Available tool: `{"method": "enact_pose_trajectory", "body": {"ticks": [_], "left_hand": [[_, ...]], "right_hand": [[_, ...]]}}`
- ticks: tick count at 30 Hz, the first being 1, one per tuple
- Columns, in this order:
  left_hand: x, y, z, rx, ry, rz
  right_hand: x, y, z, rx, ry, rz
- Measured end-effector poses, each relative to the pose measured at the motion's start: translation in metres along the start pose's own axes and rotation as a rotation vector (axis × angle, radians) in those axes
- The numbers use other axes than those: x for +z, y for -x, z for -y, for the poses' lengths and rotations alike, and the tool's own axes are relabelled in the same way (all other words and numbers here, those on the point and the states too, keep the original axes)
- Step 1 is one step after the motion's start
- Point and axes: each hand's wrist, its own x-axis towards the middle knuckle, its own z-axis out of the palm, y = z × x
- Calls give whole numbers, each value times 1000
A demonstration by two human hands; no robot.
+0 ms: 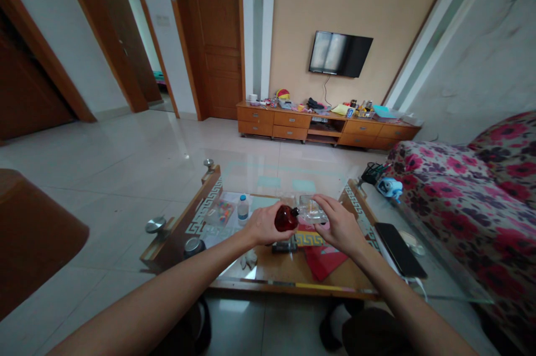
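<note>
My left hand (268,224) is closed round a dark red, rounded bottle (286,219), tipped sideways so its black neck points right. In my right hand (338,224) is a clear glass container (312,210), lying on its side with its opening toward the bottle's neck. The neck meets or nearly meets the glass; whether they touch I cannot tell. Both are held above the glass-topped table (268,273). Whether any liquid is passing between them is too small to see.
A small water bottle (243,210), a dark jar (194,246) and a bag of coloured pieces (221,213) are on the left. On the right lie a black phone (400,250) with a white cable, a blue-white object (390,187) and a pen holder (372,173).
</note>
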Motion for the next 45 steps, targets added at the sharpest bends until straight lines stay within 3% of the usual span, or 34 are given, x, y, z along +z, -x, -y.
{"method": "enact_pose_trajectory", "body": {"ticks": [45], "left_hand": [[3,0,1,3,-11,-18]], "right_hand": [[1,0,-1,-18,4,2]]}}
